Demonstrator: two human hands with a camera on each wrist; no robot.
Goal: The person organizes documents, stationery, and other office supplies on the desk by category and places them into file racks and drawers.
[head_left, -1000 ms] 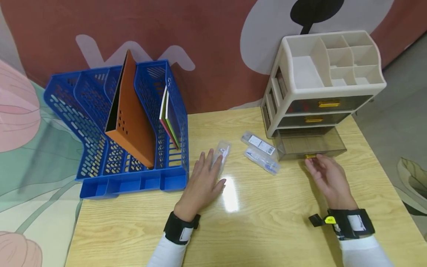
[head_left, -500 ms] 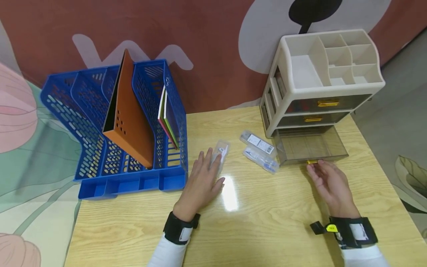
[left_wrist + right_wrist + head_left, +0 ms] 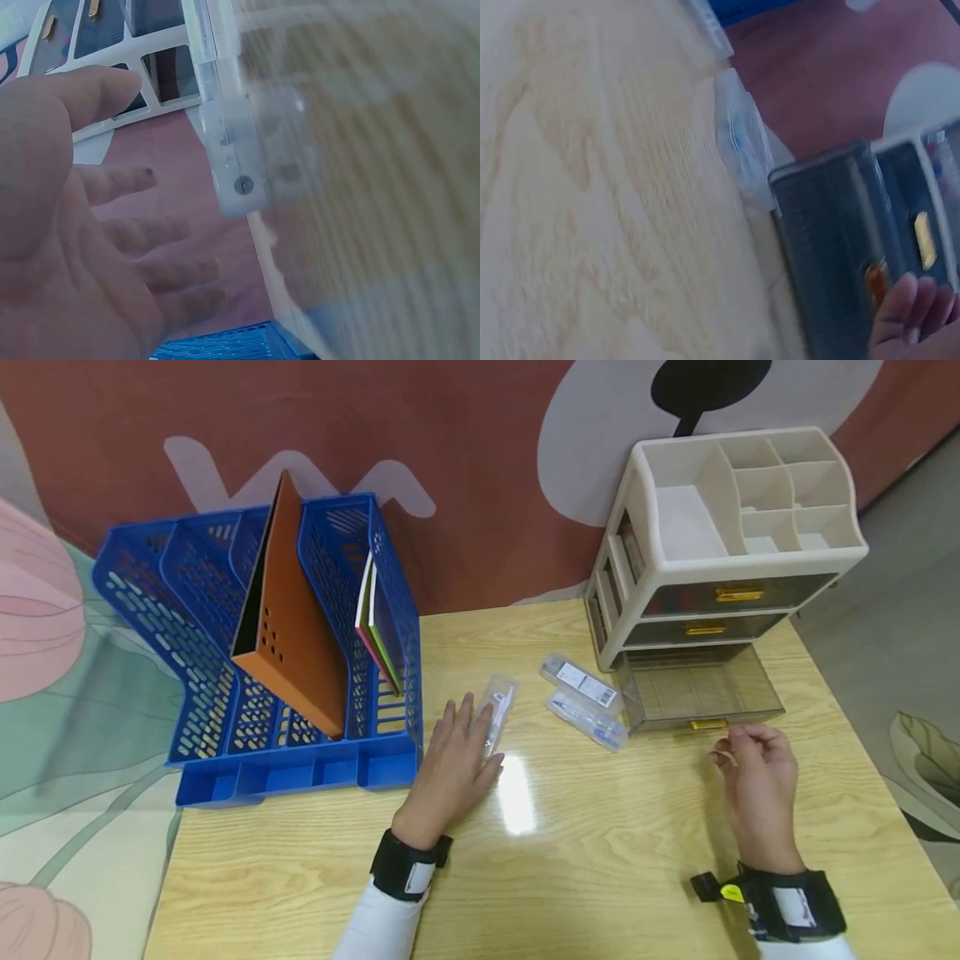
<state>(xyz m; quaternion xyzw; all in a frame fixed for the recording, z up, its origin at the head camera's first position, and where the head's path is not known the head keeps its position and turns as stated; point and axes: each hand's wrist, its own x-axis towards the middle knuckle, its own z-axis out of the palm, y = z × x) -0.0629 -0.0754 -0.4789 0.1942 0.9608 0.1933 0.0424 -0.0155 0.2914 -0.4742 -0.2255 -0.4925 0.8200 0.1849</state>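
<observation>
My left hand (image 3: 447, 774) lies with fingers spread just beside and partly over a slim clear plastic case (image 3: 497, 702); in the left wrist view, the left hand (image 3: 97, 217) is seen from the palm side, apart from the case (image 3: 244, 161). The bottom drawer (image 3: 697, 689) of a white desktop organizer (image 3: 652, 518) is pulled out. My right hand (image 3: 761, 785) is just in front of the drawer, fingers loosely bent beside its gold handle (image 3: 708, 724). In the right wrist view, the right hand's (image 3: 922, 319) fingertips are near the handle (image 3: 876, 283), holding nothing visible.
Two more clear cases, one labelled (image 3: 583, 682) and one with blue contents (image 3: 588, 718), lie left of the drawer. A blue file rack (image 3: 300, 768) stands at the left with an orange folder (image 3: 300, 627) and thin booklets (image 3: 382, 635). A wall hanging is behind the table (image 3: 585, 877).
The bottom drawer has come slightly further out. My right hand has let go of the handle and drawn back a little to the right. My left hand has barely moved.
</observation>
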